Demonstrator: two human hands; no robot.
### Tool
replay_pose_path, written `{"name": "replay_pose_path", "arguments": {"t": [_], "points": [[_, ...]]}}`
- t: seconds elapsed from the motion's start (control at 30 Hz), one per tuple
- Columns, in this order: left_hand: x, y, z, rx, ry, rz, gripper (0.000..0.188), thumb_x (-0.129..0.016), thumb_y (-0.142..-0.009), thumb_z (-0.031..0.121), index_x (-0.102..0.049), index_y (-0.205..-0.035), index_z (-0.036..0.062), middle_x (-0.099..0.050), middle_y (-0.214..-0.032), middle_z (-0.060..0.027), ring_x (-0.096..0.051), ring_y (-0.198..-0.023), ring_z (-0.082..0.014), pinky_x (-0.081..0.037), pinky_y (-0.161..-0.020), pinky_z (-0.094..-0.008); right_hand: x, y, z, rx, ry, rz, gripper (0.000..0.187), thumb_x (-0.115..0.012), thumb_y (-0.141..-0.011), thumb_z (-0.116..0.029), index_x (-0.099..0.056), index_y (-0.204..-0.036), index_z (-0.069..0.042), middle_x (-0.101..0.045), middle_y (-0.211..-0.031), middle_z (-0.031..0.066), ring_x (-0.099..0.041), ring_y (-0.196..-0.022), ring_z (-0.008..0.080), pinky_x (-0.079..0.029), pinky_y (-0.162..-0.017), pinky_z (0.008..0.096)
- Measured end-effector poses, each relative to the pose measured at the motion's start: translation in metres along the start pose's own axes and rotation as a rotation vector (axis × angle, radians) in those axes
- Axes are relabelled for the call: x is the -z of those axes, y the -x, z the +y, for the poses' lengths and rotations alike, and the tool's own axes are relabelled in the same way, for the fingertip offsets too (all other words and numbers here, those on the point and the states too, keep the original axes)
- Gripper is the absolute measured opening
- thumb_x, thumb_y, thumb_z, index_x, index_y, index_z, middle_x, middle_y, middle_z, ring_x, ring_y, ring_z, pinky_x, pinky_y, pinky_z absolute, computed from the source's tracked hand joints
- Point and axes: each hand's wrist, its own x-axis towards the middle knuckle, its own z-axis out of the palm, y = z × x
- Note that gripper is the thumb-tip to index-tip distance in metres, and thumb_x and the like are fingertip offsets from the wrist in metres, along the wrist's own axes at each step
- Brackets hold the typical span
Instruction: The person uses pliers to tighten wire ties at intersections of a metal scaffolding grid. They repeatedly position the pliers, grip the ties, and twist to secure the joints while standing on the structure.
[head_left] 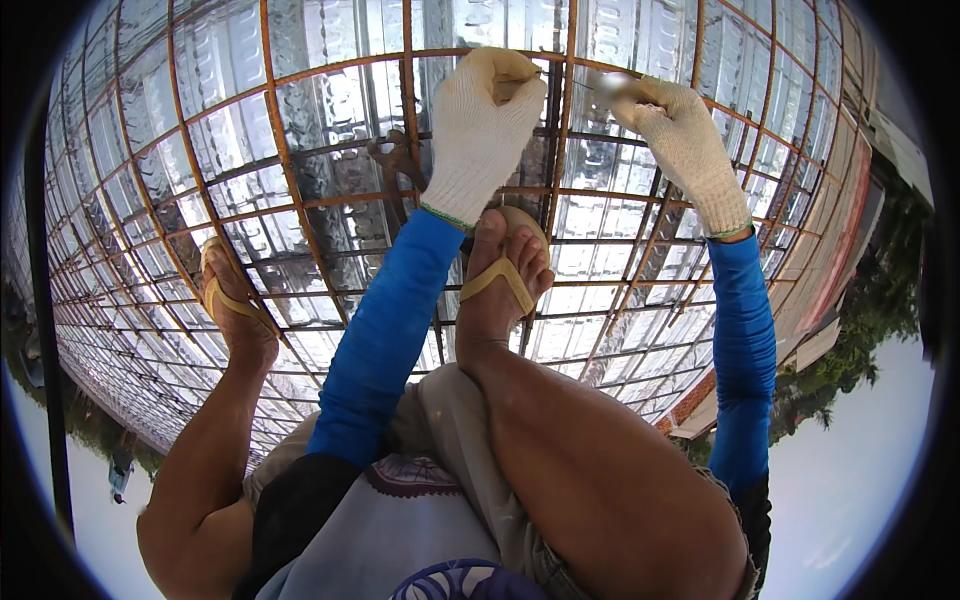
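My left hand (485, 130), in a white knit glove, is pinched closed just above the rebar mesh (290, 165). A short dark end shows at its fingertips, too small to name. To its right my right hand (675, 140), gloved the same way, closes its fingers on a small shiny thing (607, 88) that is smeared by motion. A thin dark tip points from it toward an upright bar between the hands. Rusty pincers (398, 165) lie on the mesh beside my left wrist, with their handles partly hidden.
Ribbed shiny metal decking (330, 110) lies under the bars. My sandalled feet (505, 265) rest on the mesh, one far to the left. A wall edge (835, 250) runs along the right, with trees (850, 375) beyond. A dark pole (50, 330) stands at the left.
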Motion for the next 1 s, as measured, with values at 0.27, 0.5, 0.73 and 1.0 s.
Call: {"name": "replay_pose_path", "arguments": {"t": [0.27, 0.5, 0.73, 1.0], "points": [[-0.004, 0.005, 0.005, 0.260, 0.502, -0.002, 0.032, -0.075, -0.097, 0.009, -0.074, -0.128, -0.0003, -0.080, -0.111, -0.0105, -0.076, -0.097, -0.0155, -0.063, -0.082, -0.0264, 0.002, 0.000, -0.010, -0.114, -0.046, -0.081, 0.045, -0.066, -0.101, -0.040, -0.080, -0.121, -0.002, -0.074, -0.090, 0.0077, -0.065, -0.082, 0.0152, -0.053, -0.075, 0.0334], [-0.029, 0.005, -0.003, 0.206, 0.336, 0.155, 0.023, -0.079, -0.097, 0.011, -0.081, -0.117, 0.0014, -0.080, -0.100, -0.0066, -0.074, -0.087, -0.0125, -0.061, -0.078, -0.0244, 0.009, -0.005, -0.014, -0.115, -0.085, -0.074, 0.045, -0.067, -0.101, -0.040, -0.080, -0.121, -0.002, -0.073, -0.089, 0.0071, -0.063, -0.080, 0.0144, -0.052, -0.072, 0.0315], [-0.041, 0.007, -0.010, -0.084, 0.002, 0.205, 0.018, -0.077, -0.098, 0.010, -0.082, -0.114, 0.0043, -0.078, -0.096, -0.0026, -0.069, -0.078, -0.0095, -0.056, -0.068, -0.0253, 0.016, 0.004, -0.043, 0.102, 0.148, 0.029, 0.031, -0.075, -0.096, -0.028, -0.080, -0.115, -0.004, -0.079, -0.096, 0.0112, -0.075, -0.088, 0.0195, -0.060, -0.077, 0.0351], [-0.035, 0.005, 0.003, 0.016, 0.035, 0.143, 0.021, -0.081, -0.096, 0.011, -0.081, -0.115, 0.0052, -0.081, -0.105, -0.0076, -0.079, -0.095, -0.0162, -0.063, -0.080, -0.0283, 0.006, 0.002, -0.051, 0.168, 0.130, 0.136, 0.032, -0.075, -0.091, -0.036, -0.078, -0.101, -0.006, -0.075, -0.086, 0.0139, -0.075, -0.079, 0.0322, -0.059, -0.073, 0.0420]]}}
